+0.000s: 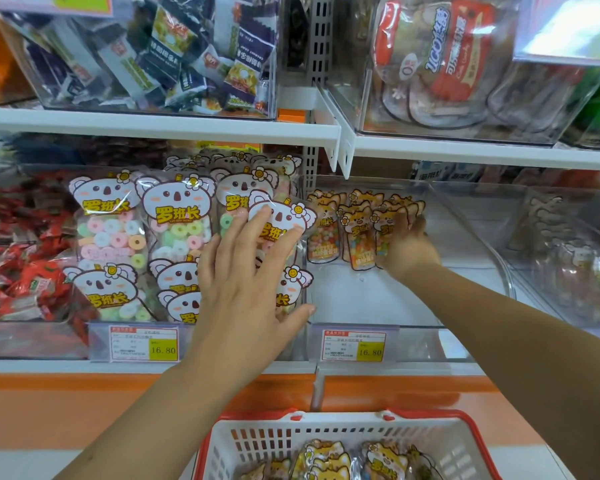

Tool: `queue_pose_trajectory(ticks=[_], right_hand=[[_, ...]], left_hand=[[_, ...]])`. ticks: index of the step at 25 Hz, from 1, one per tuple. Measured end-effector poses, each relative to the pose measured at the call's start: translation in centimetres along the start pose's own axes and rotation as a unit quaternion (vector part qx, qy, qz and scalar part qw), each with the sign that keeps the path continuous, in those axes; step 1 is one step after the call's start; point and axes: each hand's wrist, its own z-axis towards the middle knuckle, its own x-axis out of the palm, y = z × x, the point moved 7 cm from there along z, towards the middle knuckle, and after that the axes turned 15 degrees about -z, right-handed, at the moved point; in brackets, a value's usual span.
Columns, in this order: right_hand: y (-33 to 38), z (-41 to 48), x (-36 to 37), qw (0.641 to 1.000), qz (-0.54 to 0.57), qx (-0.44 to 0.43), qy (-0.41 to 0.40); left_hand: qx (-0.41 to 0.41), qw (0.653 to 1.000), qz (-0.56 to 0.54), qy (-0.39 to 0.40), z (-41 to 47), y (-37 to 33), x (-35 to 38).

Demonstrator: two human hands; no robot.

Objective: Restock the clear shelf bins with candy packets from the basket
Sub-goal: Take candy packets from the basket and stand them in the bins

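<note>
Above basket [219,445], left hand [246,271] spreads flat on koala packets [177,216]; right hand [407,247] grips orange packets [359,237] in bin [471,223].

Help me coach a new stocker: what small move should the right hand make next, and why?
Probably release the fox packets the right hand holds at the back of the right bin, then reach down to the basket. The bin's floor is mostly bare and more such packets lie in the basket.
</note>
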Motion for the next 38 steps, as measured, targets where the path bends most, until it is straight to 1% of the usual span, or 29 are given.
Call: queue_pose_trajectory(ticks=[2, 3, 4, 5, 6, 7, 8, 9, 10, 11, 13, 15, 20, 22, 24, 25, 26, 28, 29, 30, 31, 33, 34, 35, 36, 38], right_hand=[[0.0, -0.1, 0.8, 0.998, 0.021, -0.012, 0.057], [-0.2, -0.2, 0.8, 0.997, 0.029, -0.006, 0.066], [-0.2, -0.3, 0.3, 0.999, 0.023, 0.0, 0.044], [-0.1, -0.5, -0.8, 1.0, -0.005, -0.003, -0.007], [0.5, -0.9, -1.9, 0.997, -0.04, -0.022, -0.066], [1.5, -1.3, -2.6, 0.992, -0.059, -0.063, -0.096], [2.6, -1.7, -2.5, 0.988, -0.055, -0.118, -0.08], [3.7, -2.0, -1.7, 0.983, -0.048, -0.174, -0.033], [4.5, -2.5, -0.5, 0.975, -0.057, -0.214, 0.018], [4.8, -2.7, 0.5, 0.968, -0.075, -0.232, 0.054], [4.8, -2.4, 1.0, 0.967, -0.085, -0.229, 0.069], [4.6, -2.2, 1.0, 0.969, -0.067, -0.229, 0.07], [3.8, -3.1, -0.6, 0.967, 0.074, -0.22, 0.107], [2.9, -4.1, -2.6, 0.97, 0.121, -0.198, 0.075], [1.5, -6.2, -5.7, 0.969, 0.191, -0.158, 0.001], [0.6, -7.8, -7.3, 0.962, 0.238, -0.126, -0.045], [-0.4, -9.9, -8.6, 0.95, 0.286, -0.09, -0.09], [-2.3, -14.9, -9.4, 0.912, 0.382, -0.047, -0.139], [-2.9, -17.2, -8.8, 0.898, 0.415, -0.039, -0.141], [-3.6, -19.4, -7.3, 0.892, 0.431, -0.032, -0.132], [-4.1, -21.2, -5.4, 0.894, 0.433, -0.022, -0.11], [-4.7, -24.2, 0.4, 0.919, 0.393, -0.003, -0.02], [-4.8, -25.5, 3.8, 0.933, 0.356, 0.001, 0.048], [-4.8, -26.9, 7.2, 0.943, 0.31, -0.008, 0.121], [-4.8, -28.3, 10.5, 0.947, 0.26, -0.028, 0.184], [-5.0, -31.3, 15.8, 0.939, 0.205, -0.047, 0.274]], left_hand=[[0.0, 1.0, -0.003, 0.0, 0.0, -0.1, 0.0], [0.001, 1.0, -0.006, -0.001, 0.0, -0.1, -0.1], [0.002, 1.0, -0.009, -0.002, -0.1, -0.2, -0.1], [0.005, 1.0, -0.011, -0.004, -0.1, -0.2, -0.2], [0.007, 1.0, -0.011, -0.006, -0.1, -0.2, -0.2], [0.009, 1.0, -0.011, -0.008, -0.1, -0.2, -0.3], [0.01, 1.0, -0.01, -0.011, -0.1, -0.3, -0.3], [0.011, 1.0, -0.009, -0.012, -0.1, -0.3, -0.4], [0.011, 1.0, -0.009, -0.012, -0.1, -0.4, -0.4], [0.011, 1.0, -0.007, -0.012, -0.2, -0.4, -0.4], [0.013, 1.0, -0.001, -0.013, -0.1, -0.5, -0.4], [0.016, 1.0, 0.0, -0.015, -0.1, -0.5, -0.5], [0.027, 1.0, 0.0, -0.012, -0.3, -1.1, -0.8], [0.032, 0.999, -0.005, -0.013, -0.8, -1.8, -1.0], [0.039, 0.999, -0.015, -0.019, -1.6, -2.6, -1.5], [0.048, 0.998, -0.023, -0.026, -2.1, -3.2, -1.9], [0.06, 0.997, -0.032, -0.034, -2.8, -3.9, -2.1], [0.092, 0.993, -0.058, -0.039, -4.7, -5.6, -2.2], [0.111, 0.991, -0.075, -0.028, -5.8, -6.5, -1.8], [0.126, 0.988, -0.093, -0.002, -7.2, -7.2, -0.9], [0.133, 0.985, -0.107, 0.034, -8.6, -7.5, 0.5], [0.112, 0.979, -0.117, 0.126, -11.9, -7.3, 4.0], [0.081, 0.973, -0.121, 0.179, -13.8, -6.8, 6.0], [0.028, 0.961, -0.131, 0.24, -15.8, -6.0, 8.0], [-0.037, 0.94, -0.146, 0.305, -18.0, -4.8, 10.2], [-0.145, 0.888, -0.155, 0.407, -22.6, -2.6, 13.8]])
